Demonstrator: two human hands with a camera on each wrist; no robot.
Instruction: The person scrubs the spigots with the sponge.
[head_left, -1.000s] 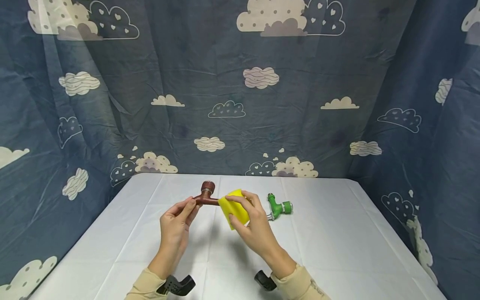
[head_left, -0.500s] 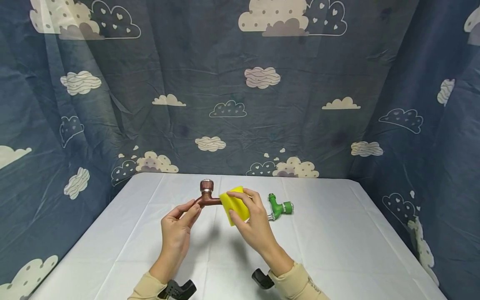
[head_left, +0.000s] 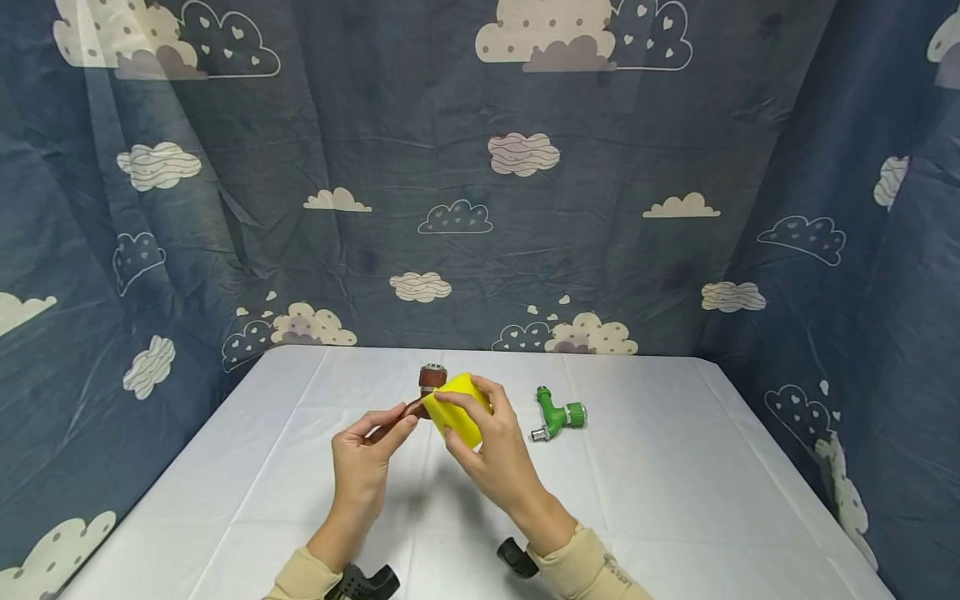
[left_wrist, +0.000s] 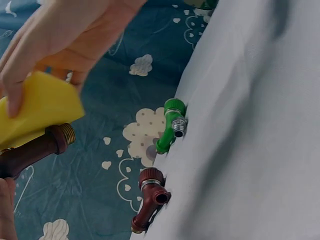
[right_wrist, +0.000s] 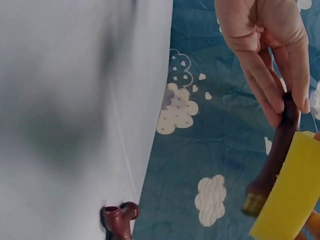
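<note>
My left hand (head_left: 363,462) pinches a dark brown tap (left_wrist: 32,154) by one end, holding it above the table. My right hand (head_left: 506,458) grips a folded yellow cloth (head_left: 459,408) between thumb and fingers and lays it against the tap, hiding part of the body. A threaded brass-coloured end (right_wrist: 254,204) sticks out past the cloth in the right wrist view. A second brown tap (left_wrist: 152,197) lies on the table in both wrist views; no separate sight of it shows in the head view.
A green tap (head_left: 557,414) with a metal spout lies on the white-covered table (head_left: 675,483), right of my hands. Dark blue cloud-patterned curtains (head_left: 450,183) hang behind and along both sides. A black wrist mount (head_left: 517,557) shows beneath each forearm.
Left hand and brown tap have shifted slightly right and turned, so the pipe end is now behind the cloth. Right hand has moved left along the tap with the cloth, uncovering the green tap's spout.
</note>
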